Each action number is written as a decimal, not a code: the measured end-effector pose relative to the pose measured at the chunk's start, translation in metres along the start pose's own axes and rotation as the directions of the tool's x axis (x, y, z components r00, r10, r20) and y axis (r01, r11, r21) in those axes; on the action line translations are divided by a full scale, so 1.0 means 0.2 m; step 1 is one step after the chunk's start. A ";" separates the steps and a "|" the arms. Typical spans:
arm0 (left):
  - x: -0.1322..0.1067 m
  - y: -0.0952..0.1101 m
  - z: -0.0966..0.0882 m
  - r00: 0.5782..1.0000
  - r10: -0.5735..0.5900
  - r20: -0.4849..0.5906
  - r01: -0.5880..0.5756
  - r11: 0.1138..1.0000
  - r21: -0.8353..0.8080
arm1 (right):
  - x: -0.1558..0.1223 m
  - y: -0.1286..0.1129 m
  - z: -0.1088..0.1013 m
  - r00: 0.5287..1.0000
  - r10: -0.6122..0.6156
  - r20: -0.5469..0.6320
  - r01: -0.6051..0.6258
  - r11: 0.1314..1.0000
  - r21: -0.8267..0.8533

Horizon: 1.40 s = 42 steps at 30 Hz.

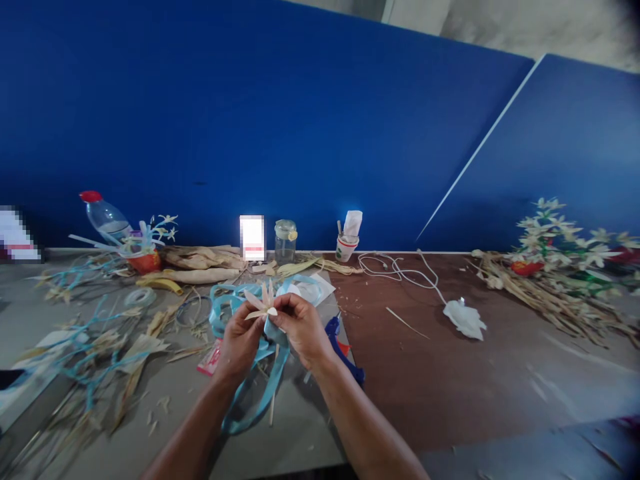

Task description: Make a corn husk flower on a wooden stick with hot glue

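Observation:
Both hands meet over the table in front of me, around a pale husk flower [261, 303] with several narrow, pointed petals. My left hand [241, 340] pinches its left side near the base. With thumb and forefinger, my right hand [301, 328] grips its right side by a small white tip. A light blue ribbon [273, 383] hangs from just below the right thumb and loops down to the table. More of the ribbon lies bunched behind the hands. A blue glue gun [345, 353] lies beside my right wrist, partly hidden by the forearm.
A lidded glass jar [285, 241], a paper cup [347, 247] and a bright screen [252, 238] stand along the blue partition. Blue-wrapped stems [90, 367] and dry husks spread leftward. White cable [400, 267], crumpled tissue [464, 319] and finished flowers [560, 233] are to the right.

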<state>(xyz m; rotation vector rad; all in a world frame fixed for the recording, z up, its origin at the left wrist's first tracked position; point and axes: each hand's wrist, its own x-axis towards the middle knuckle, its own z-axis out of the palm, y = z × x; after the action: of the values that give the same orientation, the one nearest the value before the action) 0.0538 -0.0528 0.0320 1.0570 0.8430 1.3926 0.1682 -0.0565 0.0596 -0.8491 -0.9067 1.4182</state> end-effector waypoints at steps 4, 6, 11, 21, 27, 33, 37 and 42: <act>0.00 -0.01 -0.01 1.000 -0.015 0.002 0.015 1.000 -0.022 | 0.00 -0.01 0.00 0.999 0.023 0.034 -0.024 1.000 0.010; 0.00 -0.01 -0.01 1.000 -0.008 -0.008 0.007 0.999 -0.049 | 0.01 -0.01 -0.01 0.999 0.032 0.044 -0.033 0.999 0.013; 0.00 -0.02 -0.02 0.999 0.040 -0.014 -0.040 0.998 -0.049 | 0.01 0.01 -0.01 0.999 0.040 0.032 -0.041 0.999 0.007; 0.01 0.02 -0.05 0.992 0.126 0.000 -0.126 0.988 0.086 | 0.02 0.00 -0.02 0.998 0.063 0.006 -0.063 0.998 -0.031; 0.01 0.01 -0.06 0.993 -0.026 0.116 0.039 0.993 -0.110 | 0.03 0.02 -0.03 0.998 0.069 0.002 -0.069 0.996 -0.058; 0.01 0.03 -0.05 0.995 -0.074 0.069 0.077 0.996 -0.052 | 0.03 0.04 -0.05 1.000 0.008 0.004 -0.007 0.976 -0.218; 0.01 0.04 -0.04 0.997 -0.040 0.068 0.041 0.999 -0.008 | 0.03 0.02 -0.07 0.999 -0.025 0.033 0.032 0.972 -0.232; 0.00 0.06 -0.02 0.995 -0.006 0.102 -0.002 0.997 0.072 | 0.02 0.01 -0.06 0.997 -0.075 0.029 0.080 0.969 -0.233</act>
<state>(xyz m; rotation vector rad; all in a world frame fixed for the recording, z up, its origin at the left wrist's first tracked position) 0.0465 -0.0531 0.0429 1.1723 0.8241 1.3034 0.1783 -0.0510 0.0530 -0.9652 -1.1258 1.2698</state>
